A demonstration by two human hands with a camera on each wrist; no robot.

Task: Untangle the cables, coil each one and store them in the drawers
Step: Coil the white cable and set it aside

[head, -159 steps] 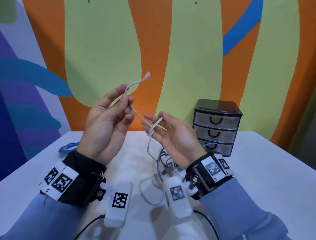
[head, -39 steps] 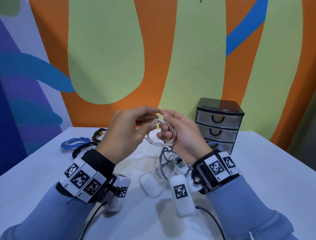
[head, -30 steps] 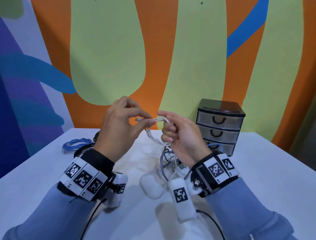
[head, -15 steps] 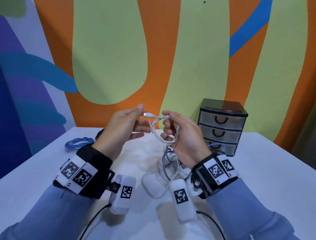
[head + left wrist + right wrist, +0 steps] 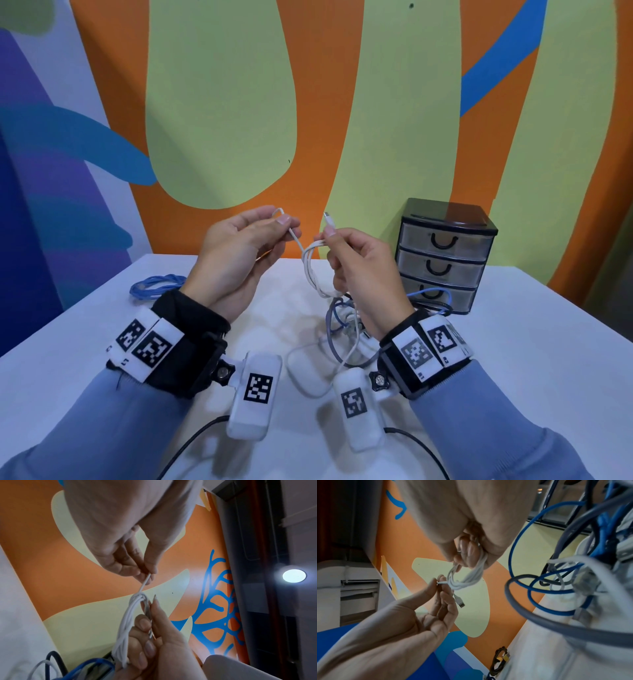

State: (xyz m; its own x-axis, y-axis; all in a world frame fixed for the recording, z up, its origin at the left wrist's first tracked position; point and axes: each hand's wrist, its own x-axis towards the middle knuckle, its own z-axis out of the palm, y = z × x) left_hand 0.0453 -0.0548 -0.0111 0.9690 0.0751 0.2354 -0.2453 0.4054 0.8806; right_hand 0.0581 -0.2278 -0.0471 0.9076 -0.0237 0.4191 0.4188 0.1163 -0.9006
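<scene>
White cable [image 5: 310, 267] now stretched between hands, parted.

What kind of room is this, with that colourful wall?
Probably a staged demo or recording room, not a home: a bright painted mural wall, a plain white table holding only cables and a small drawer unit, and tracking markers on both wrists.

Drawer unit [image 5: 445, 253] right on table [image 5: 513, 359]; cable tangle [image 5: 346, 325] left of it.

smooth white cable [image 5: 310, 270], glossy plastic drawers [image 5: 442, 253]
</scene>
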